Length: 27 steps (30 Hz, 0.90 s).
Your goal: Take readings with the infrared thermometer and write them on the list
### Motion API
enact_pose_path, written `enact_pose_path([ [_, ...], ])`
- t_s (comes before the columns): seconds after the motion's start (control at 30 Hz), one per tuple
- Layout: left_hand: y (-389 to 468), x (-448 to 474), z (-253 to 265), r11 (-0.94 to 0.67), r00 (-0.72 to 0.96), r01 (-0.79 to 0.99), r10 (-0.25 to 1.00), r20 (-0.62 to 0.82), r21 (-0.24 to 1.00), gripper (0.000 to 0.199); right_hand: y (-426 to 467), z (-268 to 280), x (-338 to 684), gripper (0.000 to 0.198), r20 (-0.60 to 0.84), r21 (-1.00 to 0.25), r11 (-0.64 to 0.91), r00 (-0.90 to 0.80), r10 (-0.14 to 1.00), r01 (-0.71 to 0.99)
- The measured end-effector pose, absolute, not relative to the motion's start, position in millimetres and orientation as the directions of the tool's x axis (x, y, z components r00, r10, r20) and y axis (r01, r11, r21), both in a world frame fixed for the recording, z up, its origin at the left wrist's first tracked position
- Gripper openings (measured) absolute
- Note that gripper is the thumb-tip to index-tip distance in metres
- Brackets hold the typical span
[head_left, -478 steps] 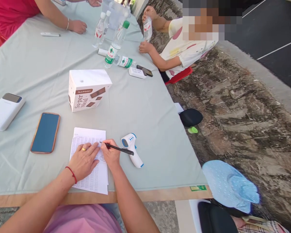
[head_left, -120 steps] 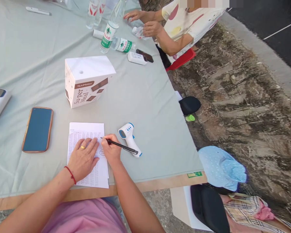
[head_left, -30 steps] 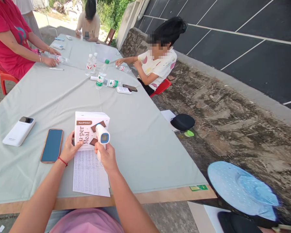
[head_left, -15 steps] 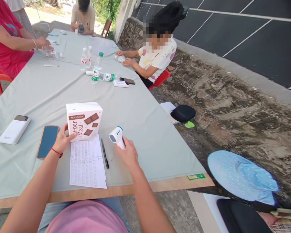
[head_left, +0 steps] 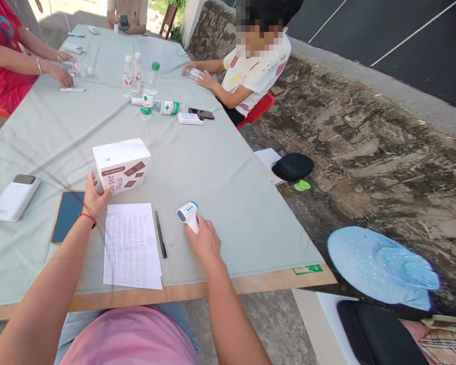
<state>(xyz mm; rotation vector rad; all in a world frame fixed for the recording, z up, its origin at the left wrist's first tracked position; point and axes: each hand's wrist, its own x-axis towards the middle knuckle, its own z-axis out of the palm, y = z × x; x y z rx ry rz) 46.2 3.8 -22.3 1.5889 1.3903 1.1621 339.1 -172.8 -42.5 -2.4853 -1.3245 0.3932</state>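
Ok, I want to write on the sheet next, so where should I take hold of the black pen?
Pinch the black pen at mid-barrel, coming from above. It lies flat on the tablecloth, lengthwise away from you, with clear gaps to the sheet on its left and the thermometer on its right.

Thermometer (head_left: pixel 188 215) showing white, blue trim. Box (head_left: pixel 121 165) reading white, brown print. Pen (head_left: pixel 160 234) looking black. Tabletop (head_left: pixel 220 172) wearing pale grey-green cloth. Phone (head_left: pixel 67 216) showing dark screen, orange-brown case. Hat (head_left: pixel 380 266) showing light blue, dotted.
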Motion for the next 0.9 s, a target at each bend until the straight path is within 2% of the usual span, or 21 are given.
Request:
enact_pose_path([
  [0.1,-18.4,42.7,-25.7,-0.124,-0.084,0.481,0.979,0.187,0.868,0.090,-170.6,-39.6,339.4,0.045,-0.116,-0.433,-0.551,0.562,0.819,0.714],
  [0.2,-46.5,39.0,-27.4,-0.261,0.029,0.574,0.954,0.299,0.776,0.080,-171.6,-29.9,333.9,0.045,-0.178,-0.592,-0.562,0.587,0.790,0.577],
  [0.3,-67.7,37.1,-31.1,-0.375,0.173,0.618,0.922,0.347,0.690,0.068,-178.5,-10.8,317.6,0.043,-0.239,-0.866,-0.408,0.477,0.846,0.290],
  [0.37,-73.7,36.6,-35.0,-0.407,0.214,0.634,0.910,0.356,0.658,0.064,-183.6,4.4,303.6,0.043,-0.209,-0.955,-0.272,0.376,0.903,0.121],
  [0.47,-73.4,36.0,-40.4,-0.420,0.229,0.653,0.903,0.364,0.631,0.061,-186.2,22.5,287.3,0.039,-0.174,-0.980,-0.195,0.339,0.925,0.029],
  [0.6,-70.3,36.0,-42.5,-0.441,0.269,0.673,0.894,0.358,0.594,0.060,-184.6,28.8,283.0,0.036,-0.184,-0.978,-0.208,0.359,0.915,0.029],
  [0.77,-71.0,38.1,-41.8,-0.466,0.285,0.699,0.878,0.386,0.543,0.055,-185.9,16.8,292.0,0.041,-0.211,-0.971,-0.239,0.360,0.909,0.034],
  [0.83,-70.5,39.0,-41.8,-0.469,0.289,0.700,0.876,0.386,0.539,0.054,-184.1,6.7,299.3,0.044,-0.221,-0.955,-0.280,0.396,0.891,0.097],
  [0.9,-69.6,39.5,-41.3,-0.462,0.288,0.696,0.881,0.377,0.549,0.055,-180.3,-6.1,310.2,0.048,-0.191,-0.890,-0.367,0.509,0.839,0.271],
])
